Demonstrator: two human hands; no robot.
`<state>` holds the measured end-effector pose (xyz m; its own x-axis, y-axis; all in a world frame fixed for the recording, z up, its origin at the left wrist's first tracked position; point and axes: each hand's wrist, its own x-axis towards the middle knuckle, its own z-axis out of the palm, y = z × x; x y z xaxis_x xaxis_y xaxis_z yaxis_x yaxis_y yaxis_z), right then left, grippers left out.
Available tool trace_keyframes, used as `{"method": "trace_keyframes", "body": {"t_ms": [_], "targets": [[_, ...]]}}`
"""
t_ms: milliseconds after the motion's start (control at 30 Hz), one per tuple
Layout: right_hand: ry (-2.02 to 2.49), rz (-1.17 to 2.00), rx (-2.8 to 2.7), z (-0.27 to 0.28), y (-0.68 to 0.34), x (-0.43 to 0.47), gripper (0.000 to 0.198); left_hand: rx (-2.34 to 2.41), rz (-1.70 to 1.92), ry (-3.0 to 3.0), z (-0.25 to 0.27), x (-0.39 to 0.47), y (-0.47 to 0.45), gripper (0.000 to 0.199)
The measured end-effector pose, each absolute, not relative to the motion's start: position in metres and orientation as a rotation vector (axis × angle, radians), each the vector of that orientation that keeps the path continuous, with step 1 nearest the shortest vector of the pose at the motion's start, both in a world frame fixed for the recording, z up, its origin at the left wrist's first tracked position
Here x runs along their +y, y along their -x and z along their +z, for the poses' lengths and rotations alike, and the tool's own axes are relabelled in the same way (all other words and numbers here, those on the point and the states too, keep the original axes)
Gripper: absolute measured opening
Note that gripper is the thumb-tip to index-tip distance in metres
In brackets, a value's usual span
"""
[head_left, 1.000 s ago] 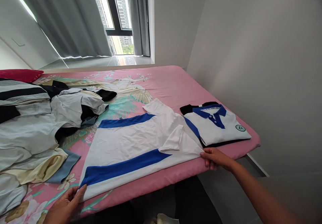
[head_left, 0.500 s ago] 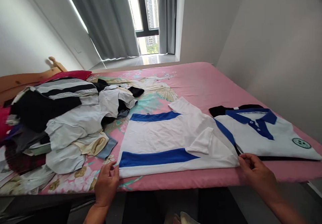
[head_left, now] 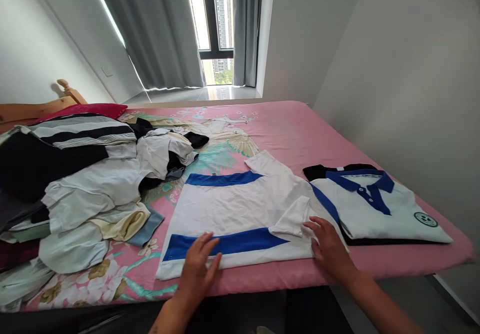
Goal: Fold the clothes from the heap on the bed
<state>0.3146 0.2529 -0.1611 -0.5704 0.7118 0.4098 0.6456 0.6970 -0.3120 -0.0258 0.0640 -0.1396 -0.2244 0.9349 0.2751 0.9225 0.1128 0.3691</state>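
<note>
White shirt (head_left: 240, 209) lies on the bed (head_left: 300, 129); left hand (head_left: 198, 264) and right hand (head_left: 330, 249), both flat and open, should smooth outward evenly

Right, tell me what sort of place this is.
Most likely a bedroom: a bed with a pink floral sheet, a wooden headboard with a red pillow beside it, and grey curtains at a window.

Two hands are resting flat on one white shirt with blue stripes (head_left: 240, 209): the left hand (head_left: 200, 266) and the right hand (head_left: 330, 249). One folded polo (head_left: 378, 209) is lying just beyond the right hand. One heap of unfolded clothes (head_left: 82, 184) is sitting beyond the left hand.
</note>
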Motion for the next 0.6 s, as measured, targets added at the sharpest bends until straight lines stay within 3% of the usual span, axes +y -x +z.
{"method": "trace_keyframes", "body": {"t_ms": [167,300,433,600], "targets": [[1.193,0.267,-2.364,-0.156,-0.298,0.276,0.040,1.728,0.725,-2.167,-0.120,0.111,-0.067,0.027],[1.500,0.780,-1.971,-0.156,-0.298,0.294,0.046,1.864,0.701,-2.123,-0.131,0.151,-0.109,0.051],[1.470,1.083,-1.794,-0.151,-0.294,0.307,0.036,2.002,0.683,-2.041,-0.143,0.191,-0.121,0.066],[1.251,1.095,-1.840,-0.147,-0.294,0.319,0.033,2.004,0.836,-1.810,-0.146,0.222,-0.120,0.042]]}}
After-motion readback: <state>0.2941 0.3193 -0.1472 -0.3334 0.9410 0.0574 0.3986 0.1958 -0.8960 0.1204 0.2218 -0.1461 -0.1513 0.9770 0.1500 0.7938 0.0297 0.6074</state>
